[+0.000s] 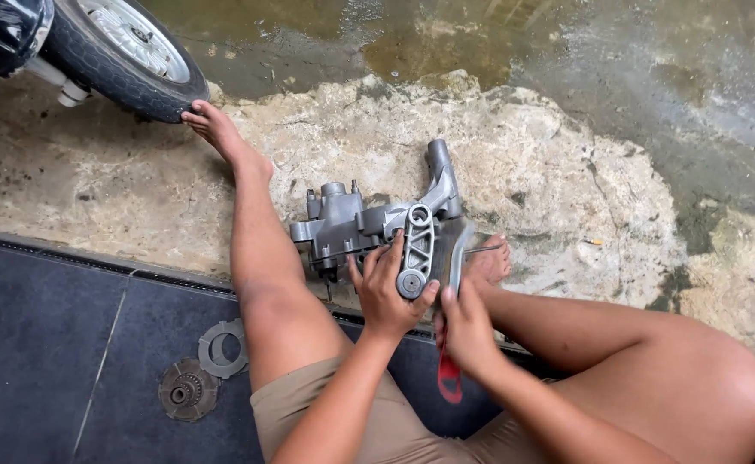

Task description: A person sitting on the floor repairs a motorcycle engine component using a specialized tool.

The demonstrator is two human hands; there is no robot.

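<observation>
A grey cast-metal engine part (356,222) lies on the rough concrete between my bare legs. A slotted oval bracket (417,249) stands on its near side. My left hand (383,296) grips the lower end of that bracket. My right hand (464,328) holds a hand tool with a red handle (449,378); its metal shaft (456,258) rises along the bracket's right side and touches the part.
A motorcycle tyre (128,60) stands at the top left, my left foot (214,129) against it. Two round metal discs (201,374) lie on the dark tiled floor at lower left. Wet, muddy ground (498,43) spreads across the far side.
</observation>
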